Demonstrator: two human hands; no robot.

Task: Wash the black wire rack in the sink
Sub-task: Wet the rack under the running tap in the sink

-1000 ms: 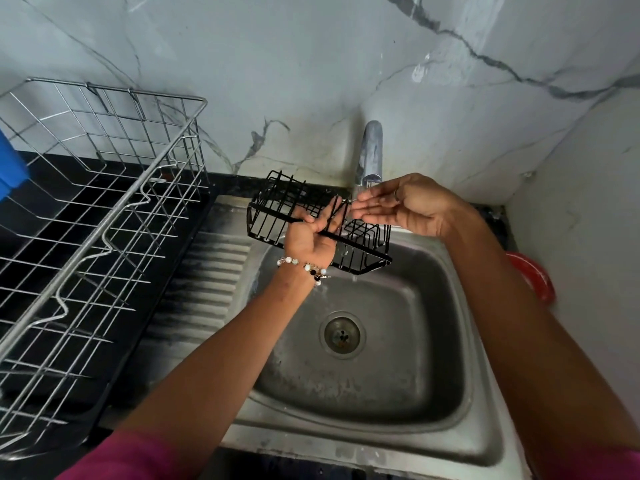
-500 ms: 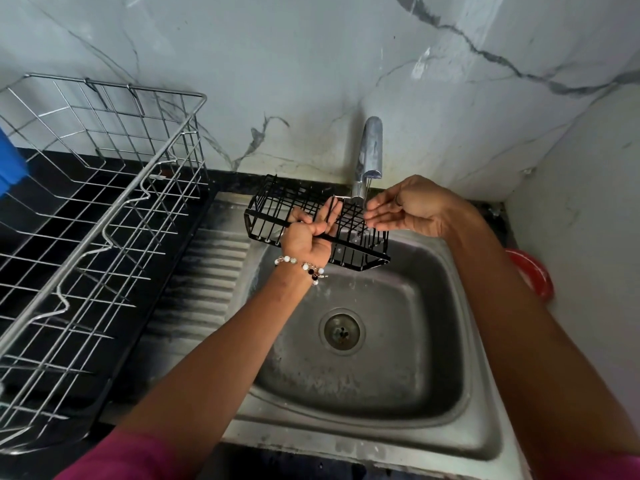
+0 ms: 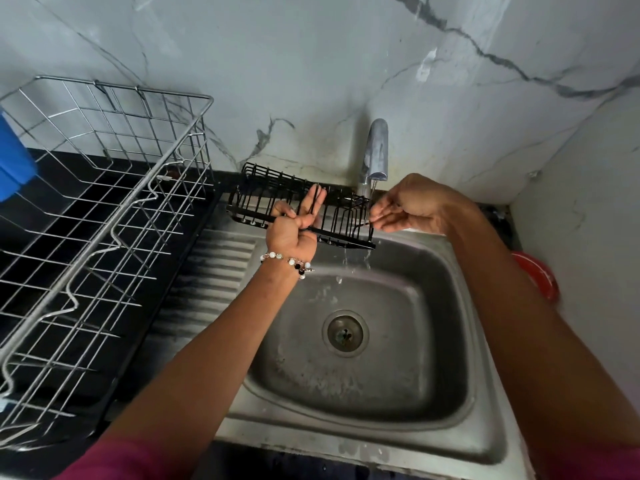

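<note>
My left hand grips the near rail of the black wire rack, thumb curled under it and two fingers straight up against the bars. The rack hangs over the sink's back edge, at 12 o'clock from the drain. My right hand, at the rack's 3 o'clock end, pinches a wire beneath the faucet; water drips below. A steel dish rack stands at 9 o'clock on the desk.
</note>
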